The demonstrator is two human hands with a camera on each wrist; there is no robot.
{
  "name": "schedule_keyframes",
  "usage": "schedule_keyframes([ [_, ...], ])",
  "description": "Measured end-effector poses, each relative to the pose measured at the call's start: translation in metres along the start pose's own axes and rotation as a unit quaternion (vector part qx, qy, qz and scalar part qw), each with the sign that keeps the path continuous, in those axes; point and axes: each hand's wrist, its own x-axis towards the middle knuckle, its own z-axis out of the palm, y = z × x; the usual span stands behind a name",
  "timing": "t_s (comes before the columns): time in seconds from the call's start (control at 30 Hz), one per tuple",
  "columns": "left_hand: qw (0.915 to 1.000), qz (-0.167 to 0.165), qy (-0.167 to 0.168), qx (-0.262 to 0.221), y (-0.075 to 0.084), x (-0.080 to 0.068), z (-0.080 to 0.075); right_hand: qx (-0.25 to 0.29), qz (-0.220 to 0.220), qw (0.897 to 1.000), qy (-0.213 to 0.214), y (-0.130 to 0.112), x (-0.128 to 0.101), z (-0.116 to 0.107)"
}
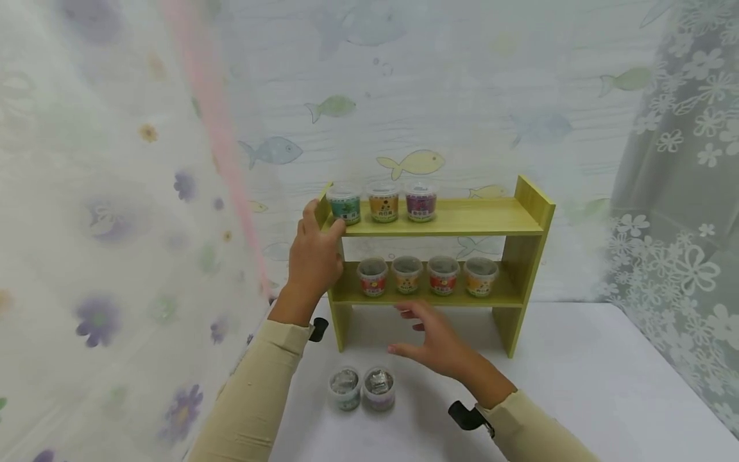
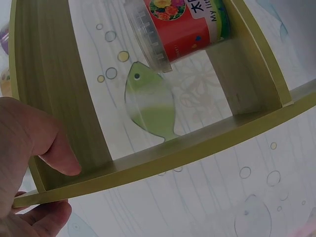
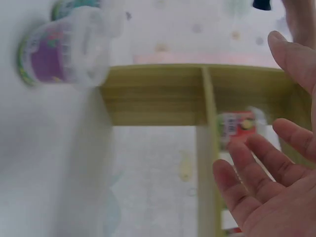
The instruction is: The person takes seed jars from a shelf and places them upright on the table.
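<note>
Two tiers on the yellow-green wooden shelf unit (image 1: 462, 221) I log: three lidded cups on top, teal cup (image 1: 344, 204) at the left end, and four cups on the lower tier, red-labelled cup (image 1: 372, 276) leftmost. My left hand (image 1: 314, 253) grips the unit's left upright, thumb just beside the teal cup, fingers curled round the panel edge. My right hand (image 1: 434, 340) hovers open over the white table (image 1: 577, 385) before the lower tier, fingers spread, holding nothing; two more cups (image 1: 362, 388) stand touching on the table near it.
</note>
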Motion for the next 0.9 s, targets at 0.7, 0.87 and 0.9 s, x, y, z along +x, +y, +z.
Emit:
schedule_keyframes([
  [0.7, 0.9999, 0.001, 0.003, -0.01, -0.001, 0.001, 0.004, -0.14, -0.188, 0.957, 0.17, -0.059, 0.058, -0.08],
  [0.87, 0.9999, -0.008, -0.001, -0.012, -0.002, 0.0, 0.005, -0.148, -0.189, 0.941, 0.239, -0.063, 0.073, -0.098],
  [0.9, 0.9999, -0.01, -0.002, -0.013, -0.002, 0.0, 0.005, -0.149, -0.186, 0.939, 0.247, -0.064, 0.077, -0.102],
])
